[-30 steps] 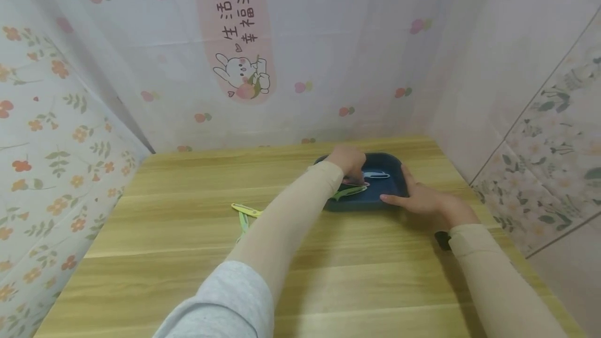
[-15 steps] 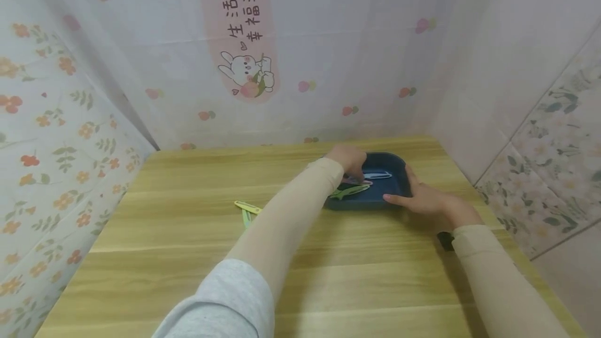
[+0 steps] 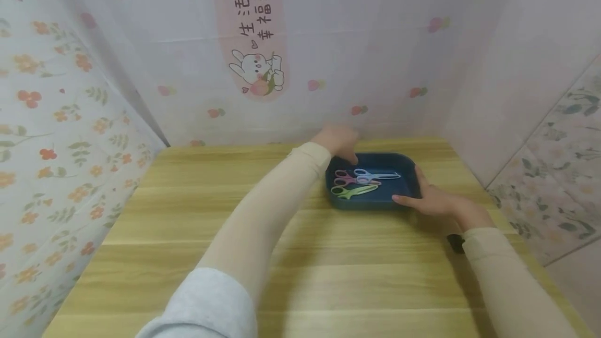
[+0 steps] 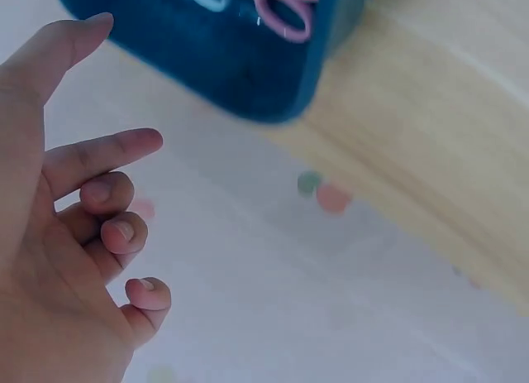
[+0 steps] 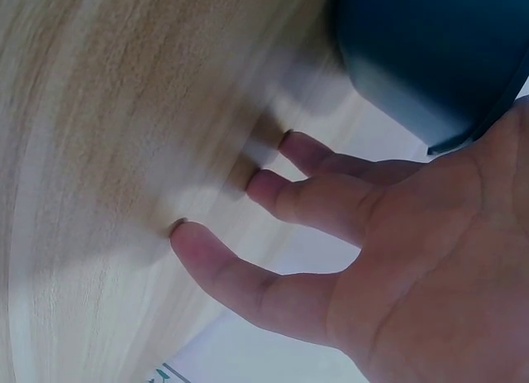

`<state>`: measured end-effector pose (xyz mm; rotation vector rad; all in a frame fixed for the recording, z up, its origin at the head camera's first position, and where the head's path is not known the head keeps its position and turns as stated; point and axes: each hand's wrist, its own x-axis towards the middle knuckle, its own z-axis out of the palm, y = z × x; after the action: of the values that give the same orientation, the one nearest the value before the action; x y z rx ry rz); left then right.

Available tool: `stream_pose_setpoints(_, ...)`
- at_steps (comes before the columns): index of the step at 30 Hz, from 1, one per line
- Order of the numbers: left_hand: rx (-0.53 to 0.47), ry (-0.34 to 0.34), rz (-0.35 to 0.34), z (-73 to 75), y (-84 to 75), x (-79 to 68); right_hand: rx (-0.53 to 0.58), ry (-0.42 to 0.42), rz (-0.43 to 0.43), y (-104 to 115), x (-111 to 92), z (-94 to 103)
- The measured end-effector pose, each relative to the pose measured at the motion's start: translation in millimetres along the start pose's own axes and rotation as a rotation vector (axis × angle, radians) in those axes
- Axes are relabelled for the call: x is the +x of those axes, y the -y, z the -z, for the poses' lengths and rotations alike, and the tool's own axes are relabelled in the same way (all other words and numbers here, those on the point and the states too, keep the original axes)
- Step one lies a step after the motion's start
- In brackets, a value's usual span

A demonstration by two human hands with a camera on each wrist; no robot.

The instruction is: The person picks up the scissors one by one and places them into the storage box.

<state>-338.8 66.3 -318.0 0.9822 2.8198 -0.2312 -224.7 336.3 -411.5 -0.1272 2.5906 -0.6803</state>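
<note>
A dark blue tray (image 3: 366, 205) at the table's back right holds scissors: a green pair (image 3: 354, 192), a pink pair (image 3: 345, 177) and a light blue pair (image 3: 377, 175). My left hand (image 3: 339, 141) hovers by the tray's back left corner, its fingers loosely bent around nothing. In the left wrist view, that hand (image 4: 50, 209) has its thumb and forefinger out, near the tray rim. My right hand (image 3: 436, 200) holds the tray's right front corner, thumb over the rim. In the right wrist view, several fingertips (image 5: 194, 238) touch the wood outside the tray.
The wooden table (image 3: 197, 213) ends at a printed cloth (image 3: 319, 56) behind, with a floral cloth (image 3: 61, 160) at the left. A pale cloth (image 3: 493, 77) hangs at the right. My left forearm (image 3: 253, 213) covers part of the tabletop.
My left hand has let go of the scissors and drawn back left, out of the tray. The yellow and light green scissors on the table are now out of sight. The right hand stays.
</note>
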Motion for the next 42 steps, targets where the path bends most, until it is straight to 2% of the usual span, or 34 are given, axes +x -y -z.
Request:
stream_pose_setpoints(5,-0.079,-0.039,0.022,11.3,15.8,-22.9,-0.005,-0.007,-0.003,-3,-4,1.5)
stream_pose_setpoints(11,-0.105,-0.084,0.02,-3.5,50.9,-58.8,-0.024,-0.01,-0.004,-2,-3,0.1)
stream_pose_setpoints(16,-0.213,-0.055,0.093,-12.1,74.8,-91.1,-0.014,-0.006,0.005,-7,-1,-0.1)
stream_pose_setpoints(18,-0.222,-0.035,0.132,-14.7,81.0,-102.4,-0.01,-0.004,0.006,-8,-1,0.0)
stream_pose_setpoints(20,-0.207,-0.025,0.139,-18.5,86.3,-110.8,-0.011,-0.003,0.007,-9,-2,0.2)
stream_pose_setpoints(25,-0.152,0.009,0.133,-39.4,98.2,-126.3,-0.023,-0.005,0.004,-9,-3,0.6)
stream_pose_setpoints(31,-0.142,0.078,0.149,-69.2,108.5,-143.9,-0.04,0.001,-0.008,-6,-3,-0.3)
stream_pose_setpoints(34,-0.173,0.105,0.143,-80.6,110.3,-152.4,-0.046,-0.001,-0.001,-4,-3,-1.0)
stream_pose_setpoints(42,-0.17,0.17,0.125,-109.8,108.9,-166.0,-0.057,-0.022,0.001,-1,-1,-0.9)
